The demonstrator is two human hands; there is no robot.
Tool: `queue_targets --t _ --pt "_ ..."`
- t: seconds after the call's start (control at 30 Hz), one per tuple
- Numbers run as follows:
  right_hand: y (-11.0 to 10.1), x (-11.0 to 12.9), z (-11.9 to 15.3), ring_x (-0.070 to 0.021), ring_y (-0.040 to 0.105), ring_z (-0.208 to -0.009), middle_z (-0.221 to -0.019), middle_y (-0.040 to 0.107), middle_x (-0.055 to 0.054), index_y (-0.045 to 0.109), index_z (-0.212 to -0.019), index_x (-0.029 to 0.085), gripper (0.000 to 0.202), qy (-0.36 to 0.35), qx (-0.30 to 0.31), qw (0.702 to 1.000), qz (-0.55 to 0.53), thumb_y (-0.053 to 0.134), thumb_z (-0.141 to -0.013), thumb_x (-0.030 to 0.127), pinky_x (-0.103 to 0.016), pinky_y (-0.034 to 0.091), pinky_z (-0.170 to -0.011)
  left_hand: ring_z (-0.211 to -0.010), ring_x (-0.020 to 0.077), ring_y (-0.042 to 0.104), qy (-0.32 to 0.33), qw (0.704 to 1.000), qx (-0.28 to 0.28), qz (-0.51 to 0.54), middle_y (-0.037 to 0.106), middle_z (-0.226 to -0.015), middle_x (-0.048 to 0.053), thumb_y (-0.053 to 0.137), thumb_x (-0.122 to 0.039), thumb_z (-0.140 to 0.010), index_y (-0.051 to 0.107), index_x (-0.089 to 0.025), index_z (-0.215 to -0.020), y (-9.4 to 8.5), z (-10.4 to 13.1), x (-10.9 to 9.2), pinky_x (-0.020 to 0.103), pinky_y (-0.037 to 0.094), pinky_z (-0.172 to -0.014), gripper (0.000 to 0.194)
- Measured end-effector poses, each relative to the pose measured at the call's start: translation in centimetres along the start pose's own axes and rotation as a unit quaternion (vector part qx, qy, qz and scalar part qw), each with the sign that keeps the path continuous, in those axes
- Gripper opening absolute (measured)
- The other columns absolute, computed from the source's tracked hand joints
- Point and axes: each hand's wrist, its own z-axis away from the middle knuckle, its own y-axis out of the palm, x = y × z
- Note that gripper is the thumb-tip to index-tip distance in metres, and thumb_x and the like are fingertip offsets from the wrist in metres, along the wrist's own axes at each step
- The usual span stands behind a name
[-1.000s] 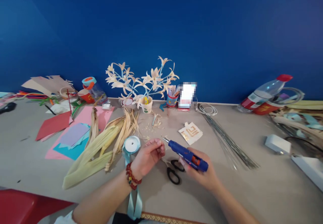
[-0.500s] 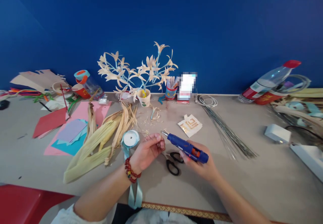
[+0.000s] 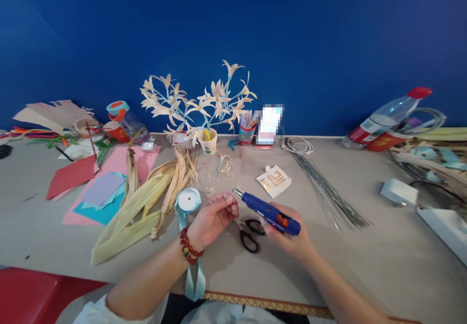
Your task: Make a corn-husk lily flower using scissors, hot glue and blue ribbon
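1. Blue wall (image 3: pixel 233 37) behind; grey worktop (image 3: pixel 368 270) crowded at the back, barer towards the near right.
2. Right hand (image 3: pixel 297 247): closed round a blue glue gun (image 3: pixel 264 211), which is held clear of the worktop, between the two hands, nozzle (image 3: pixel 238 192) pointing left.
3. Left hand (image 3: pixel 219 213): fingers curled in, thumb drawn towards the index finger. Cannot tell whether anything small is pinched there.
4. Chief hazard, in my judgement: burns. Nozzle sits just beside the left fingertips; if it is hot, a slip of either wrist would bring metal or melted glue onto skin.
5. Scissors (image 3: pixel 251 251) lie below and between the hands. A dropped gun could land on their black handles, or glue drip there.
6. Ribbon spool (image 3: pixel 188 200) near the left wrist; its pale blue ribbon (image 3: pixel 196 285) passes beneath that arm to the near edge. A sleeve (image 3: pixel 109 312) or forearm catching it might drag the spool.
7. Corn husks (image 3: pixel 113 240) and loose scraps (image 3: pixel 210 177) close by: dry-looking, so stray glue would probably pick up bits.
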Motion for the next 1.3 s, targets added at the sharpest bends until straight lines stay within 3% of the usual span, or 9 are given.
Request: queue_targets --t 0.77,1.03,1.3 --pt "0.04 -0.1 -0.01 -0.012 0.044 -0.053 -0.059 0.045 0.003 0.05 -0.067 0.02 0.017 -0.001 0.007 1.0 0.01 0.056 -0.082 0.027 -0.024 0.036 -0.053 -0.062 0.0098 0.052 -0.009 1.0 -0.003 0.007 0.054 -0.063 0.0 0.07 -0.018 -0.077 0.059 -0.014 -0.069 0.35 0.06 -0.24 0.024 0.042 -0.066 0.014" --pt "0.09 -0.3 0.06 -0.013 0.046 -0.054 -0.059 0.049 0.002 0.049 -0.066 0.02 0.02 0.002 0.011 1.0 0.024 0.055 -0.082 0.031 -0.025 0.037 -0.054 -0.06 0.0096 0.05 -0.011 1.0 -0.016 0.01 0.053 -0.062 -0.001 0.072 -0.019 -0.074 0.058 -0.015 -0.067 0.53 0.09 -0.24 0.024 0.041 -0.065 0.016" --pt "0.04 -0.31 0.18 -0.0137 0.048 -0.055 -0.061 0.051 0.001 0.054 -0.071 0.019 0.017 -0.005 0.024 0.999 0.025 0.054 -0.083 0.031 -0.026 0.038 -0.055 -0.061 0.0099 0.05 -0.005 1.0 0.006 0.018 0.054 -0.062 0.0 0.069 -0.018 -0.078 0.06 -0.014 -0.069 0.16 0.01 -0.04 0.025 0.041 -0.066 0.013"
